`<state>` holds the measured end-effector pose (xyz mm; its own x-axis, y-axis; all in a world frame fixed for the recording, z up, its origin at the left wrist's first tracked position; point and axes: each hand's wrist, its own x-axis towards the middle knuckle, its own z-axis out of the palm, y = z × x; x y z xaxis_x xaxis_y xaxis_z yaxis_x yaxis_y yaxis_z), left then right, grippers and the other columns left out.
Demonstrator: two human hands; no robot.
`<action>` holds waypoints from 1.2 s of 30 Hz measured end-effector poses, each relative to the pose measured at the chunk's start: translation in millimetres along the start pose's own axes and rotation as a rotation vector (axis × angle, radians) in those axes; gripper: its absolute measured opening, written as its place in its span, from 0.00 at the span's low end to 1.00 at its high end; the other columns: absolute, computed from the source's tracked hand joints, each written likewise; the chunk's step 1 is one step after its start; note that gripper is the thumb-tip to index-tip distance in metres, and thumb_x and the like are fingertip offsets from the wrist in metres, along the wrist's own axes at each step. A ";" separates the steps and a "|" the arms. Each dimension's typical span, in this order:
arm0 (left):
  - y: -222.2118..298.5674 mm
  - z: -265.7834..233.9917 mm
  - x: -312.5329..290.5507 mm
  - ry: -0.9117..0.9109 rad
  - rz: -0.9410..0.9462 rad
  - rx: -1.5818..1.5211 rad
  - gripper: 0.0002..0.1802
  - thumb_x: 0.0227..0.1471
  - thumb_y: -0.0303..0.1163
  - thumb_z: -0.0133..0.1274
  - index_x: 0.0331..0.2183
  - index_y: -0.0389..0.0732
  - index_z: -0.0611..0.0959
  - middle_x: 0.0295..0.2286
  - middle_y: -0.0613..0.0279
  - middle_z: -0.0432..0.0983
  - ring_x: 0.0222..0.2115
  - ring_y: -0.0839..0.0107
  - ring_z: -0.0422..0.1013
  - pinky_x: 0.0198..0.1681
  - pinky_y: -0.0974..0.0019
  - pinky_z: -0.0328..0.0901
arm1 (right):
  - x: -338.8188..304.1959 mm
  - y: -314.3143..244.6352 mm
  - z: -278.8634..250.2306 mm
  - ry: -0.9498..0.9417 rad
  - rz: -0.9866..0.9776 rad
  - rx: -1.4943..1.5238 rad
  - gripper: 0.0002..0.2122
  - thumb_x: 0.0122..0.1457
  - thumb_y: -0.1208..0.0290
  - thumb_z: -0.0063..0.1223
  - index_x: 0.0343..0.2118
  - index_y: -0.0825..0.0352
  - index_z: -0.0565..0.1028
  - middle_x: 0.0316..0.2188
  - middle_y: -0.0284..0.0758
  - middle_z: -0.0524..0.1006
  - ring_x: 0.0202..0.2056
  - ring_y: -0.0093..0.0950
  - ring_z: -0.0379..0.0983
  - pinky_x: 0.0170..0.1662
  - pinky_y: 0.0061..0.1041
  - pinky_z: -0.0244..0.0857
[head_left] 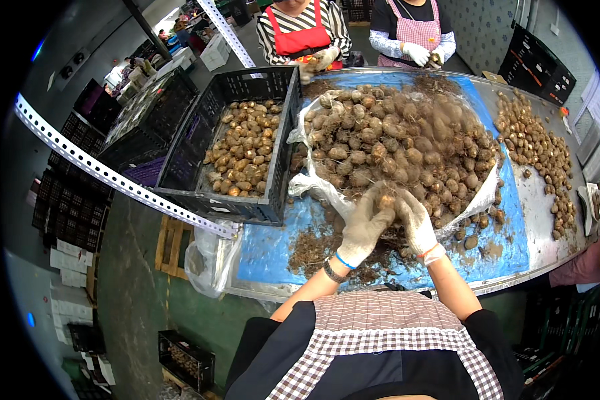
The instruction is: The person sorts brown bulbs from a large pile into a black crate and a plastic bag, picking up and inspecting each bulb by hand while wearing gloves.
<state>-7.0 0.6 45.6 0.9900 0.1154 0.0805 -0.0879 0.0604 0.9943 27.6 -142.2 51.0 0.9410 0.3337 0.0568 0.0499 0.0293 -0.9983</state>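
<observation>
Brown, round, hairy tubers (358, 157) lay heaped on crumpled white plastic (311, 184) on the grey metal counter (541, 239). The left hand (365, 232), in an off-white fabric glove, had its grip curled around one small brown tuber (386, 200) near the heap's front edge; whether the right gloved hand's (416, 225) grip had closed was unclear. Steady holding with gentle rubbing seemed best. One counter, uncountable heaped tubers, two hands, one held tuber.

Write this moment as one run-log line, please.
left hand: gloved, holding brown tuber | right hand: gloved, at same tuber | tuber pile: on white plastic | black crate: holds tubers, left of pile
</observation>
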 end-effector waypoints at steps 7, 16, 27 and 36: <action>18.0 -11.0 -4.5 -0.004 0.505 0.799 0.23 0.55 0.41 0.53 0.48 0.37 0.74 0.36 0.48 0.77 0.34 0.54 0.76 0.37 0.62 0.69 | 14.4 18.8 -6.9 0.071 0.102 -0.068 0.24 0.66 0.59 0.45 0.53 0.78 0.67 0.46 0.41 0.77 0.45 0.27 0.73 0.51 0.23 0.64; -38.5 -5.1 13.0 0.387 0.481 0.499 0.20 0.64 0.42 0.36 0.32 0.39 0.76 0.22 0.52 0.75 0.22 0.55 0.72 0.25 0.60 0.65 | 14.3 -0.9 26.0 0.092 -0.451 -0.841 0.18 0.58 0.66 0.52 0.48 0.72 0.73 0.25 0.47 0.77 0.26 0.40 0.76 0.28 0.32 0.69; -4.4 -20.2 7.1 0.018 -0.137 0.045 0.27 0.63 0.55 0.31 0.29 0.42 0.73 0.11 0.67 0.62 0.11 0.70 0.59 0.15 0.68 0.54 | 33.1 -9.5 17.9 -0.103 -0.392 -0.803 0.19 0.59 0.66 0.50 0.53 0.65 0.69 0.24 0.44 0.76 0.24 0.44 0.73 0.26 0.34 0.68; -18.0 -30.4 8.6 0.111 0.544 0.757 0.17 0.54 0.48 0.51 0.29 0.43 0.77 0.16 0.52 0.70 0.20 0.51 0.71 0.23 0.57 0.64 | 37.0 3.6 10.7 -0.281 -0.122 -0.407 0.15 0.63 0.59 0.45 0.42 0.65 0.74 0.20 0.32 0.74 0.20 0.25 0.70 0.25 0.26 0.66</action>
<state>-0.2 30.6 26.3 0.8144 0.0345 0.5793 -0.4020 -0.6864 0.6060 59.1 -119.7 49.6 0.7965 0.5929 0.1184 0.3333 -0.2672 -0.9041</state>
